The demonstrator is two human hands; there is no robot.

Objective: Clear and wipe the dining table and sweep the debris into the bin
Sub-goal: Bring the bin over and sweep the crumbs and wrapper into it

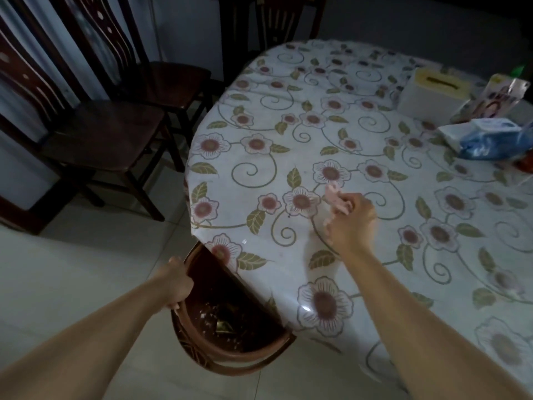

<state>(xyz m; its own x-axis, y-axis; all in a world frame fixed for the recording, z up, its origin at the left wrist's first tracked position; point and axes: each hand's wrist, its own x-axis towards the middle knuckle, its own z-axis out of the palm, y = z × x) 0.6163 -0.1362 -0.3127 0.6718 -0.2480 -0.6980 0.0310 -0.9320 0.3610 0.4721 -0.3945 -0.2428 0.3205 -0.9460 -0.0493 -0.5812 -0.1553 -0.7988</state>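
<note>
The dining table (pixel 360 140) is oval, under a glossy cloth printed with pink flowers and green leaves. My right hand (pixel 353 223) is over its near-left part, closed around a crumpled pink cloth (pixel 336 199) that pokes out past the fingers. My left hand (pixel 176 284) grips the left rim of a brown bin (pixel 230 362), held below the table's edge and partly tucked under it. Scraps and pale crumbs lie inside the bin.
At the table's far right stand a white tissue box (pixel 432 93), a printed packet (pixel 496 102) and a blue-and-white wipes pack (pixel 490 137). Dark wooden chairs (pixel 101 131) stand left of the table, another chair (pixel 277 21) behind it. Pale floor tiles (pixel 86 269) lie below.
</note>
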